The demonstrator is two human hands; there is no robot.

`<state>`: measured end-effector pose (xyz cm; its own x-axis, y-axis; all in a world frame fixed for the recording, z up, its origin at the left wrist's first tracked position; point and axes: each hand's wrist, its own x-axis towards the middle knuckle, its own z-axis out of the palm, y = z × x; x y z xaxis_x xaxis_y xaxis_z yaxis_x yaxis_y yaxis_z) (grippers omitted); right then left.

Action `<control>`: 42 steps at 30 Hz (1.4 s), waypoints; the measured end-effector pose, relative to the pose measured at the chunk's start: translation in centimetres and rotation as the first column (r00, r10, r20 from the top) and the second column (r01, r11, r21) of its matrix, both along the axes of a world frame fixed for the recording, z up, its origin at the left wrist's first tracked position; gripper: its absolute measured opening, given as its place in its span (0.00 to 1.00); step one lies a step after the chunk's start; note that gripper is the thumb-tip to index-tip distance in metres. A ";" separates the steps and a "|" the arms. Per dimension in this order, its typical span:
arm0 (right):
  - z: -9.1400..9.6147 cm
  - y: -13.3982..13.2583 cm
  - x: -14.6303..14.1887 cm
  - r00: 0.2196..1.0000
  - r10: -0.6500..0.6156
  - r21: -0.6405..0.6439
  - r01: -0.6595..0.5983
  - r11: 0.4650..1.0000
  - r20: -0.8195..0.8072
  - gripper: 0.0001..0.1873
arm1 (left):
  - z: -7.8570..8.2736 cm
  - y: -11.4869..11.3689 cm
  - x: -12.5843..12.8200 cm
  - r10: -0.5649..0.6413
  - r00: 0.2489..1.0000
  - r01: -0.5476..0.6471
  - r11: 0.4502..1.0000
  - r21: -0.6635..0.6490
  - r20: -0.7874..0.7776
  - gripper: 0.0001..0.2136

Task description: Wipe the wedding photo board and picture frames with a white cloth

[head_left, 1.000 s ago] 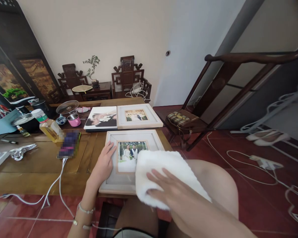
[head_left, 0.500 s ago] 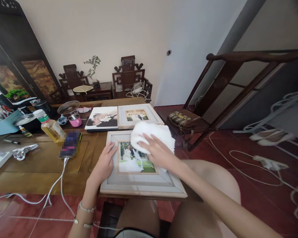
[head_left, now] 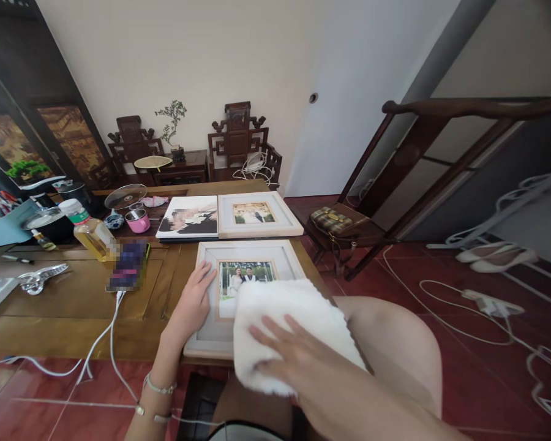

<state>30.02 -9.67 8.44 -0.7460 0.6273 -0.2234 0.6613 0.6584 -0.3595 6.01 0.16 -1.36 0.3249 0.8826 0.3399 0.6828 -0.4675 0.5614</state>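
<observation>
A pale wooden picture frame (head_left: 210,334) with a wedding photo lies on the table's near edge. My left hand (head_left: 197,300) rests on its left rim, fingers stretched out and lying flat. A white fluffy cloth (head_left: 298,300) covers the frame's lower right part and hangs past its near edge. Over the cloth, my right hand (head_left: 298,361) presses with its fingers apart, keeping hold of it. The right thumb is partly sunk in the cloth. Much of the photo's lower right is hidden.
Behind lie another framed photo (head_left: 290,220) and a photo panel (head_left: 188,229). On the wooden table (head_left: 165,294) are a phone (head_left: 128,266) with a white cable, an oil bottle (head_left: 92,236), a pink mug (head_left: 138,222) and a clear hair claw (head_left: 41,278). A chair (head_left: 371,184) stands right.
My right hand has moved the cloth from the frame's upper right down toward me, over its lower right part. The couple in the photo now shows more. My left hand stays on the rim.
</observation>
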 end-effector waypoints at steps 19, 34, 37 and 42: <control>-4.4 12.8 -1.9 0.986 -0.163 0.463 0.161 0.871 -0.038 0.35 | 0.5 0.0 -0.2 -0.036 0.999 0.036 0.999 -0.038 0.009 0.26; 0.2 1.2 -1.8 0.970 0.101 -0.069 -0.119 0.990 -0.222 0.35 | 0.4 0.0 -0.1 -0.013 1.000 0.014 0.999 -0.034 0.024 0.22; -2.0 4.3 -1.5 0.974 0.040 0.035 -0.033 0.999 -0.224 0.38 | 0.7 -0.1 0.1 -0.016 0.999 0.017 0.999 -0.042 0.037 0.20; -3.7 10.3 -1.5 0.988 -0.101 0.281 0.130 0.951 -0.114 0.39 | 1.6 -0.7 0.4 0.038 0.997 -0.030 0.994 -0.103 0.074 0.21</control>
<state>28.56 0.64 4.70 -0.6739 0.7372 0.0486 0.7100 0.6644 -0.2334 6.45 -0.50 0.28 0.2704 0.9240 0.2704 0.6511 -0.3824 0.6556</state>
